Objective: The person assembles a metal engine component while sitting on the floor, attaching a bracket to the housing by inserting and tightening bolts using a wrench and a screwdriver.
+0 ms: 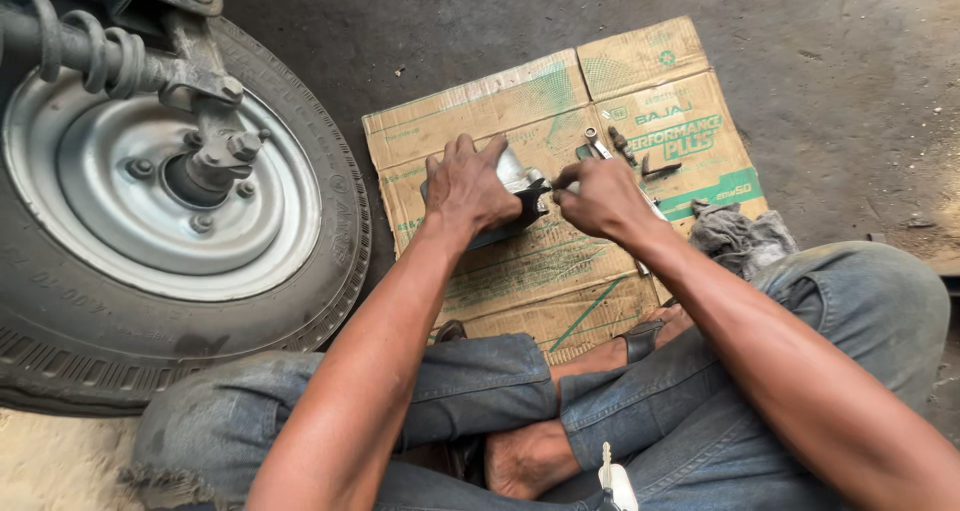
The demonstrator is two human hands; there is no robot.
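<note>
My left hand [468, 186] grips a silvery metal part with a dark base [515, 176], pressing it onto the flattened cardboard sheet [520, 271]. My right hand [600, 199] is closed around a thin metal tool [652, 211] whose tip meets the right side of the part. Most of the part is hidden under my left hand.
A small wheel with a grey rim [150, 201] and a coil spring strut [90, 51] stands at left. Spanners and small bolts [615, 149] lie on the cardboard's far side. A grey rag [740, 239] lies by my right knee. My crossed legs in jeans [480, 391] fill the foreground.
</note>
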